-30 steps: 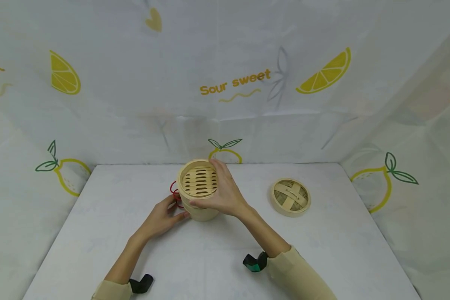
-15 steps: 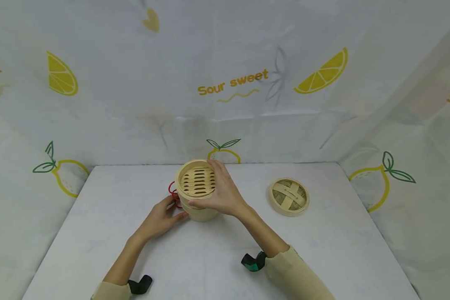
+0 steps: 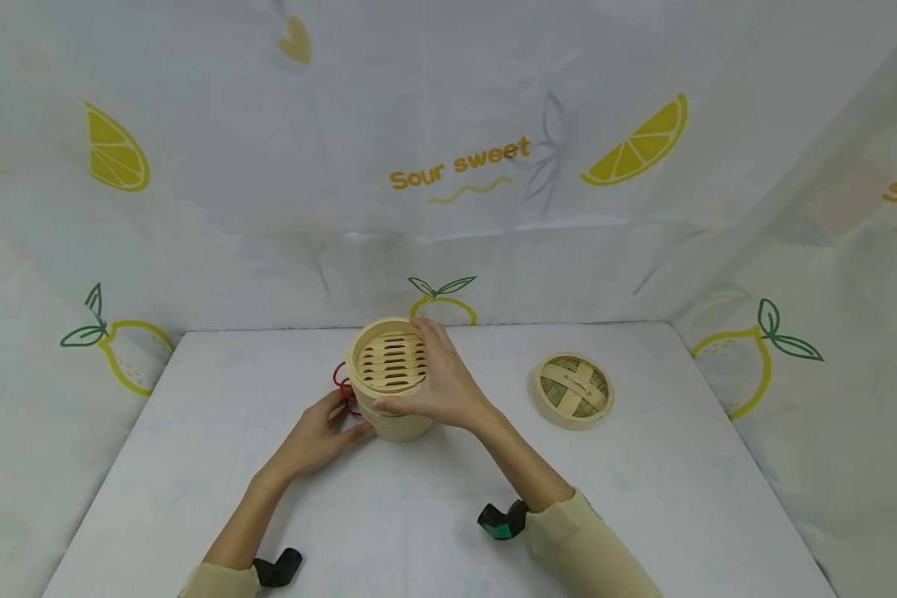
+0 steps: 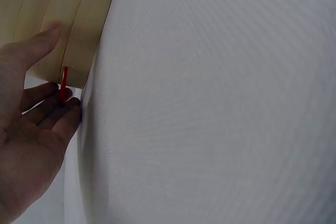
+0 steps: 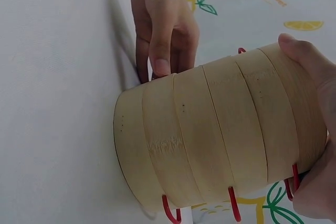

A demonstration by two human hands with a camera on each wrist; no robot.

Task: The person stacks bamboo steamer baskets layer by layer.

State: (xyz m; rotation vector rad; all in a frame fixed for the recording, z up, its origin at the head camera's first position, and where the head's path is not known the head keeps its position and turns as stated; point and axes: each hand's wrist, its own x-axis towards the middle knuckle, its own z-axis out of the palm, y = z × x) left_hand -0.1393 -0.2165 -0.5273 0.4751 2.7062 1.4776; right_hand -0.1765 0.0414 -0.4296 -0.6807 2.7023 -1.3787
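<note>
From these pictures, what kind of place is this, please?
Probably a staged recording booth rather than a real kitchen. A white table is enclosed on three sides by lemon-print cloth reading "Sour sweet". On it stand only a bamboo steamer, held by both hands, and its lid.

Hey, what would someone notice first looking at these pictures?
The stacked bamboo steamer at the table's middle, lidless, its slatted floor showing. The right hand grips its top tier while the left hand touches its base beside red wire. The woven lid lies apart on the white table, to the right.
</note>
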